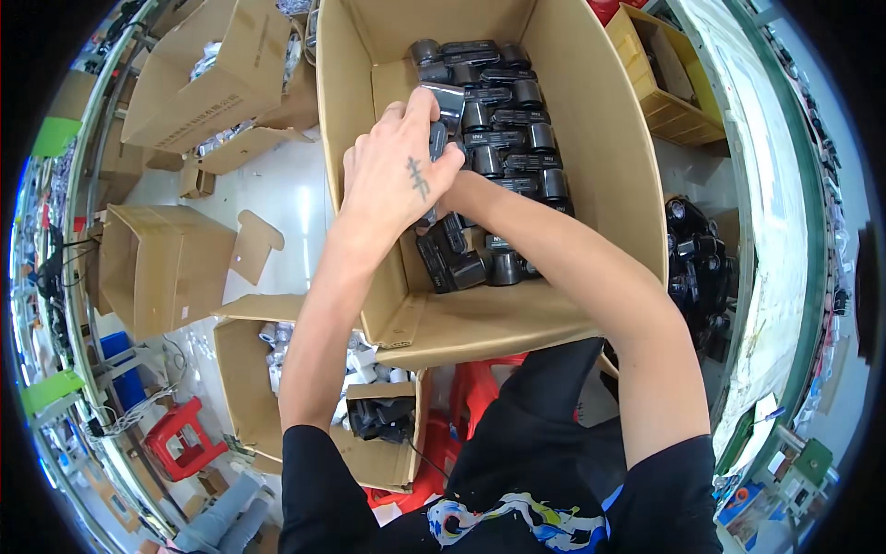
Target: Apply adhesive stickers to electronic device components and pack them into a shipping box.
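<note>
A large cardboard box (632,185) stands open in front of me. Rows of black plastic devices (508,140), each with a glossy cylindrical end, are packed inside it. My left hand (397,171) is over the box's left part, fingers curled round one black device (448,103) whose shiny end shows past the fingertips. My right hand (452,196) reaches in across the box and lies mostly behind the left, so its fingers are hidden. Just below both hands, several more black devices (469,268) sit at odd angles near the box's front wall.
An open carton (249,388) of white parts stands at lower left, with a small box (369,391) holding black material. More cartons (166,263) line the left floor beside a red stool (185,440). At right are a yellow bin (678,102), black items (697,249) and a long bench (775,231).
</note>
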Demonstrator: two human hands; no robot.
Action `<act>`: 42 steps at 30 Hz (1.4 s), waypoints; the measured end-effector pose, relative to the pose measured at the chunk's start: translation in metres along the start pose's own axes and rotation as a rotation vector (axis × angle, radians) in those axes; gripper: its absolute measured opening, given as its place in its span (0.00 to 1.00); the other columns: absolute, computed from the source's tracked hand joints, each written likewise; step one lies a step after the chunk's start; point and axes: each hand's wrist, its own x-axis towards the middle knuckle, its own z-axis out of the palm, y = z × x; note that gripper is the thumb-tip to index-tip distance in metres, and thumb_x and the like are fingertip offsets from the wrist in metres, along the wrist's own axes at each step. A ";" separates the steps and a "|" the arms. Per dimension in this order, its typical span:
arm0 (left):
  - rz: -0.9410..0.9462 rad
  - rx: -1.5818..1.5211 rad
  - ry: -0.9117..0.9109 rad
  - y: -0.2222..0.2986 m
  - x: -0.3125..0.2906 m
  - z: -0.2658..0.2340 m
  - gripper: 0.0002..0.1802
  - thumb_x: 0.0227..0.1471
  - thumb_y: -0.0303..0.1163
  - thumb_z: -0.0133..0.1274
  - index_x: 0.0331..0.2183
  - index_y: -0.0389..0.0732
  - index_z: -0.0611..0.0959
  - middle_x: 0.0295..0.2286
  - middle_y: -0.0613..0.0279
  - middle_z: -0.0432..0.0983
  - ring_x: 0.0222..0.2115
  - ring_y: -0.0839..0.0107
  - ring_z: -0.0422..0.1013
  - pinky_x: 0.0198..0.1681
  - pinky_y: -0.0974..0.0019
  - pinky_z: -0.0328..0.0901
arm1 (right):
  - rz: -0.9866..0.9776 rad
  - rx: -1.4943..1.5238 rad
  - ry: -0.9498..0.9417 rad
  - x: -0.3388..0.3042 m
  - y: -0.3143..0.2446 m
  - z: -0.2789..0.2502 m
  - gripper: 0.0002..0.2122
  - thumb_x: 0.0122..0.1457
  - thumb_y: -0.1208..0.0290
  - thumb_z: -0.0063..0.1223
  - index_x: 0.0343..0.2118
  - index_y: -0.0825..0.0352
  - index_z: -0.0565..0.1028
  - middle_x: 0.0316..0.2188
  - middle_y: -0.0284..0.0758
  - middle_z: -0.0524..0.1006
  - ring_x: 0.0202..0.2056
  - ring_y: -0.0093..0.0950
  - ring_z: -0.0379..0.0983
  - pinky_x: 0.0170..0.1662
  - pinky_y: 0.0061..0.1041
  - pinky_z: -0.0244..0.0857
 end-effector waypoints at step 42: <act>-0.071 -0.261 0.141 0.003 0.013 0.002 0.21 0.41 0.39 0.55 0.36 0.38 0.70 0.33 0.48 0.74 0.35 0.51 0.71 0.39 0.55 0.65 | 0.089 -0.411 -0.081 -0.062 -0.058 0.013 0.22 0.52 0.57 0.54 0.51 0.50 0.68 0.54 0.37 0.64 0.57 0.34 0.57 0.59 0.40 0.48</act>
